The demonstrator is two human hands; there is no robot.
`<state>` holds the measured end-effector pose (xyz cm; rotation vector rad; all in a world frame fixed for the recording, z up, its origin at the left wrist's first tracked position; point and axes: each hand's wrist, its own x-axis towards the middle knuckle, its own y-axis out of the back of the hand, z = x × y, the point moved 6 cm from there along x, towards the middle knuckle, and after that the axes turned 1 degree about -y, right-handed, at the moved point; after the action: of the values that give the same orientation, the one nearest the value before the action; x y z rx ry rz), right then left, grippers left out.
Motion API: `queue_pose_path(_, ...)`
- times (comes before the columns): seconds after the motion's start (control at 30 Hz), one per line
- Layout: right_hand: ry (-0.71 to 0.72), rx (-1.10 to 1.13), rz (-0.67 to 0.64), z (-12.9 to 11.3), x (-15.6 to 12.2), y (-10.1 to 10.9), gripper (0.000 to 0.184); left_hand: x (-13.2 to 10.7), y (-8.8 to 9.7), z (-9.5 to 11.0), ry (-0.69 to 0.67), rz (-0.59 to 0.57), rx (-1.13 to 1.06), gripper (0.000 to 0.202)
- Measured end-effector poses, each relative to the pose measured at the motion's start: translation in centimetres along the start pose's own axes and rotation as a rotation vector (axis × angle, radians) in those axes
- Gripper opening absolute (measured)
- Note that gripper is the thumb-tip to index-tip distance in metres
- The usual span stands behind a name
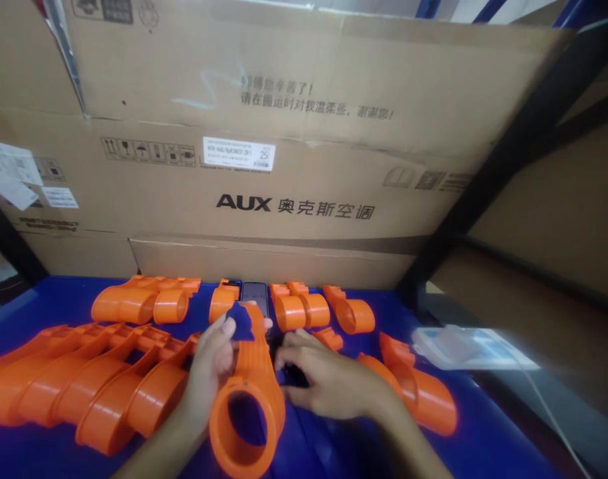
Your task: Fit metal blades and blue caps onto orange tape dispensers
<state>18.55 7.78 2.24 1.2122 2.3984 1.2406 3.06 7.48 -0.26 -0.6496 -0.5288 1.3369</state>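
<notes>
One orange plastic housing (249, 392) stands mid-worktop in the left hand (211, 372), fingers clamped on its side with a small blue piece (241, 321) at its top, the right hand (328, 382) lying flat, fingers loosely apart, beside it; I judge the stacked housings (84, 379) at left done and the loose ones (299, 309) behind still waiting.

Orange plastic tube part (249, 399) lies lengthwise on blue table, ring opening nearest.

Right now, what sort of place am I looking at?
Probably a factory or warehouse workbench: many identical orange parts on a blue table, big cartons stacked behind, and a left hand holding one part.
</notes>
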Motion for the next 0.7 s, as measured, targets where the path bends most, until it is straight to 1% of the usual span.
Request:
queue_pose_path(0.1,-0.009,0.028,0.037,-0.2,0.2,0.3,0.020,0.0,0.1,-0.1,0.016,0.003,-0.039,0.049)
queue_pose_path(0.2,-0.052,0.069,0.097,-0.3,0.4,0.7,0.013,-0.1,-0.2,0.0,0.040,-0.014,-0.046,0.049)
queue_pose_path(0.3,-0.104,0.164,0.161,0.0,0.8,1.2,0.009,-0.4,-0.7,0.1,0.079,-0.058,-0.075,0.054)
queue_pose_path(0.4,-0.130,0.291,0.300,0.7,1.2,2.1,0.014,-0.7,-1.2,0.3,0.104,-0.103,-0.118,0.059)
queue_pose_path(0.5,-0.171,0.439,0.482,1.4,1.3,2.9,0.018,-0.9,-1.0,0.0,0.136,-0.069,-0.130,0.060)
queue_pose_path(0.6,-0.197,0.527,0.576,1.5,1.4,2.6,0.022,-0.8,-0.7,-0.5,0.151,-0.033,-0.098,0.058)
queue_pose_path(0.7,-0.213,0.582,0.613,1.1,1.5,1.6,0.027,-0.5,-0.3,-0.8,0.080,-0.042,-0.050,0.050)
